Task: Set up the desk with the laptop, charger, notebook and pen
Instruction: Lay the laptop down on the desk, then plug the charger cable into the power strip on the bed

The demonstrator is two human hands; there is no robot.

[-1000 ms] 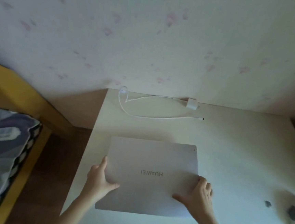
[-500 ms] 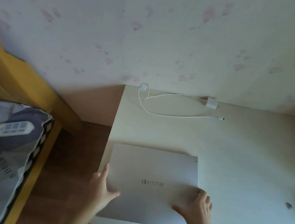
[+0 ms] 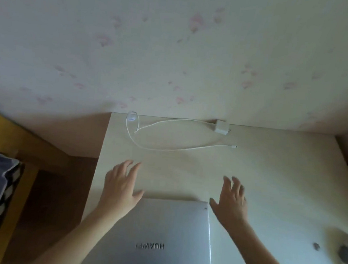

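Pale surface (image 3: 269,182) against the wall carries the closed laptop (image 3: 160,225) at its near edge: rigid, smooth, probably slick and moderately heavy, best taken by both side edges. Left hand (image 3: 119,188) and right hand (image 3: 231,204) hover splayed and empty just beyond the laptop's far corners; the charger (image 3: 221,127) lies well beyond the laptop at the wall.

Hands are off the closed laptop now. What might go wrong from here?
The laptop runs out of frame toward the desk's near edge, so it may overhang; a nudge might tip it. The left hand hovers by the desk side edge. The charger cable loops loosely ahead; either hand could snag it and drag the charger plug.
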